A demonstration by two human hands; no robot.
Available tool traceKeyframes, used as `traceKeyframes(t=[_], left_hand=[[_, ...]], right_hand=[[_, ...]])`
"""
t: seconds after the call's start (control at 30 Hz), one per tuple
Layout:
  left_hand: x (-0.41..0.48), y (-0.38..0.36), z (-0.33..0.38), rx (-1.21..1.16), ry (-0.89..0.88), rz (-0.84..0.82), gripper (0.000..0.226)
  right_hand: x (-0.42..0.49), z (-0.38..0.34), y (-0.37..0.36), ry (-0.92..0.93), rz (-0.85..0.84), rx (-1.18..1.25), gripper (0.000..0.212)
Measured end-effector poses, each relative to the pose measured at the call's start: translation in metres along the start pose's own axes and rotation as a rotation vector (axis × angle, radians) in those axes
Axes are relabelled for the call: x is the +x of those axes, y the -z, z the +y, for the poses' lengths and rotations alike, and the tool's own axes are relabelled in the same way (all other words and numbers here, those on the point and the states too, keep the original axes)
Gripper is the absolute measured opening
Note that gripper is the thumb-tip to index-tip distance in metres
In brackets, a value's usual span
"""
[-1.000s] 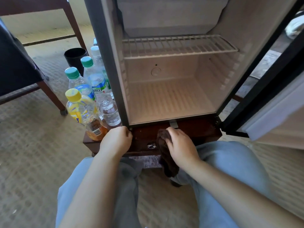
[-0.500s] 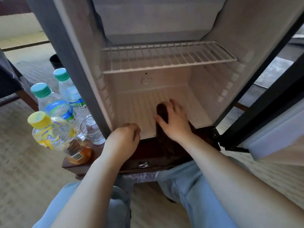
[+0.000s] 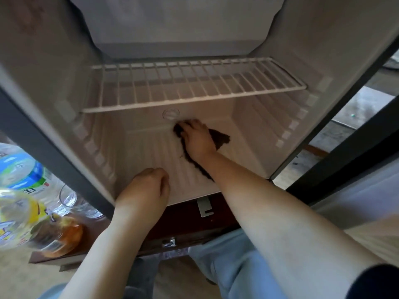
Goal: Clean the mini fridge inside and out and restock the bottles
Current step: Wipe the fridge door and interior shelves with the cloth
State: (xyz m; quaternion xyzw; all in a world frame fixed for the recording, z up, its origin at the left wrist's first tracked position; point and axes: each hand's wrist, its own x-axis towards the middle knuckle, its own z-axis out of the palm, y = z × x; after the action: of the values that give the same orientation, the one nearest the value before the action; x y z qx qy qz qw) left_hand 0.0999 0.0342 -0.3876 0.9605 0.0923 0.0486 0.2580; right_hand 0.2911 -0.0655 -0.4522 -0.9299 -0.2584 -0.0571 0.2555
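Observation:
The mini fridge (image 3: 269, 134) stands open in front of me, empty, with a white ribbed floor and a white wire shelf (image 3: 194, 87) across its middle. My right hand (image 3: 197, 139) reaches deep inside and presses a dark brown cloth (image 3: 219, 138) onto the floor near the back wall. My left hand (image 3: 146, 190) rests as a loose fist on the front lip of the fridge floor and holds nothing. Bottles stand outside on the left: a water bottle with a blue and green label (image 3: 23, 173) and a yellow-labelled bottle of amber drink (image 3: 32, 223).
A clear drinking glass (image 3: 71, 199) stands beside the bottles on the dark wooden base (image 3: 183, 227) under the fridge. The fridge door (image 3: 356, 203) hangs open at the right. My knees in light blue trousers are below. Woven matting covers the floor.
My right hand has carried the cloth from the wooden base up into the fridge and back to the rear of its floor. My head has moved closer, and the left hand shifted onto the fridge lip.

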Motion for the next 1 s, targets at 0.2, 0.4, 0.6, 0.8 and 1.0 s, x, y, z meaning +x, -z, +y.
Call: traceKeyframes(t=[0.2,0.4,0.6,0.8,1.0], left_hand=[[0.005,-0.001,0.004,-0.018,-0.024,-0.059,0.025],[-0.002,0.0,0.003,-0.015,-0.014,-0.158,0.027],[-0.022,-0.003,-0.002,0.036,0.003,-0.227,0.027],[-0.052,-0.006,0.004,0.042,-0.062,-0.264,0.024],[-0.085,-0.004,0.007,0.05,-0.057,-0.212,0.025]], right_hand=[[-0.006,0.064,0.044,-0.254,0.187,-0.368,0.034],[-0.052,0.065,0.05,-0.225,0.087,-0.26,0.049],[-0.143,0.061,0.059,-0.219,0.238,-0.298,0.033],[-0.192,0.048,0.072,-0.356,0.17,-0.338,0.039],[-0.224,-0.002,0.084,-0.251,0.209,-0.058,0.039]])
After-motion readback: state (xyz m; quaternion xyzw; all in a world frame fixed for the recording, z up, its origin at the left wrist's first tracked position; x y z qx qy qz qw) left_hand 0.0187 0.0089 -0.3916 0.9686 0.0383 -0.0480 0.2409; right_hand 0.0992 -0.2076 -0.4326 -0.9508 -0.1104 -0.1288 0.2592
